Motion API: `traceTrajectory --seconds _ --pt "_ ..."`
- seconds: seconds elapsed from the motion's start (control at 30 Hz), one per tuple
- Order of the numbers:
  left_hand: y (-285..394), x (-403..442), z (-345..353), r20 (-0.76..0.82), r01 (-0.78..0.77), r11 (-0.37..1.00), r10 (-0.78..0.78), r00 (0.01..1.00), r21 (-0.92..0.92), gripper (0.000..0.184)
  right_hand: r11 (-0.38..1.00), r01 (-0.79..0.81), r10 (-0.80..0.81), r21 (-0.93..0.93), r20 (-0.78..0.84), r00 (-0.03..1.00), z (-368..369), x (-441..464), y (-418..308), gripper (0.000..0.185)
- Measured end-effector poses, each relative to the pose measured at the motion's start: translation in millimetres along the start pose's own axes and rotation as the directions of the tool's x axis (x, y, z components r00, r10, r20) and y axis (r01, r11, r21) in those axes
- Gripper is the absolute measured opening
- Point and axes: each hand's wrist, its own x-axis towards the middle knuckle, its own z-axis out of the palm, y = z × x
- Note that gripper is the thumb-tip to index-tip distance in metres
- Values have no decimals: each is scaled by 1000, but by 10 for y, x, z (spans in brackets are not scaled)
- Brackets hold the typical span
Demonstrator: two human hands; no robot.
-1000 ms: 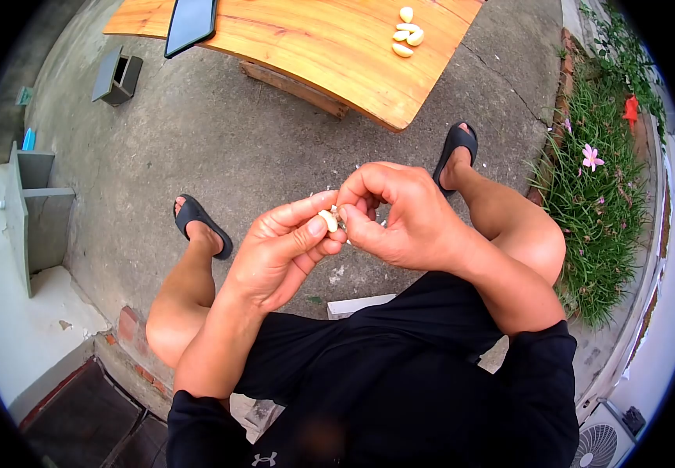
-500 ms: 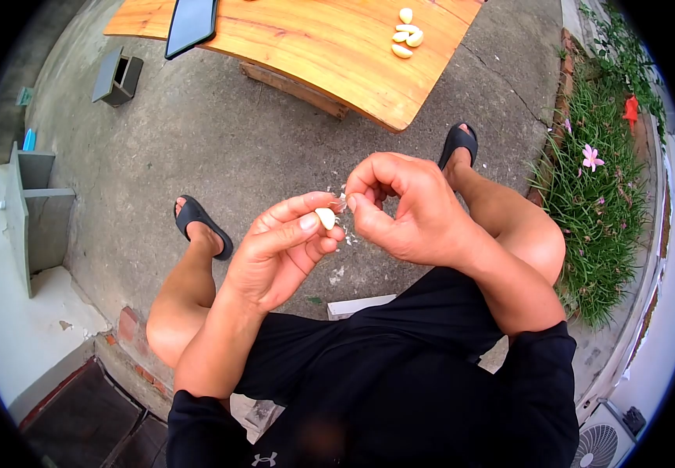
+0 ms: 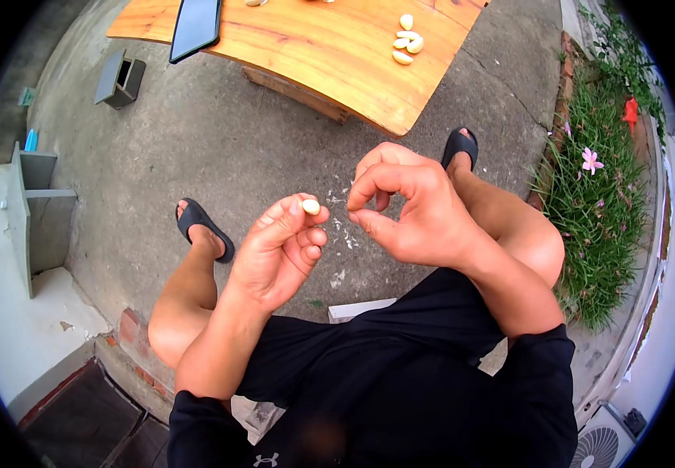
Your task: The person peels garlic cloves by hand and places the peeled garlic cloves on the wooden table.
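Pinched between the thumb and fingers of my left hand (image 3: 273, 253) is a pale, peeled-looking garlic clove (image 3: 311, 207). My right hand (image 3: 412, 207) is a short way to the right, thumb and forefinger pressed together; whatever may be between those tips is too small to make out. On the concrete below and between the hands lie scattered flakes of garlic skin (image 3: 344, 234). Several peeled cloves (image 3: 409, 44) sit together near the right end of the wooden table (image 3: 314, 58).
A dark tablet or phone (image 3: 195, 30) lies at the table's left part, with another clove (image 3: 255, 2) at the top edge. A grey box-like object (image 3: 121, 79) stands on the ground at left. Grass with pink flowers (image 3: 591, 161) borders the right side.
My left hand has moved slightly left with the clove, which is now tilted differently. The fingers of my right hand are now farther from it, and the skin bits at their tips no longer show.
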Motion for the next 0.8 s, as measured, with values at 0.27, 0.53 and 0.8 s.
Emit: traceTrajectory --seconds 0.27,0.53,0.8 --pt "-122 43 78 -17 -120 955 129 991 272 18 997 75 -74 24 -33 997 237 -50 -47 21" --pt "-44 -36 200 15 -132 929 135 991 346 26 980 110 -164 -167 -362 917 -238 209 -244 12" --pt "43 -669 824 637 -412 711 -66 768 570 34 838 -116 -231 -533 -541 809 -899 698 293 13"
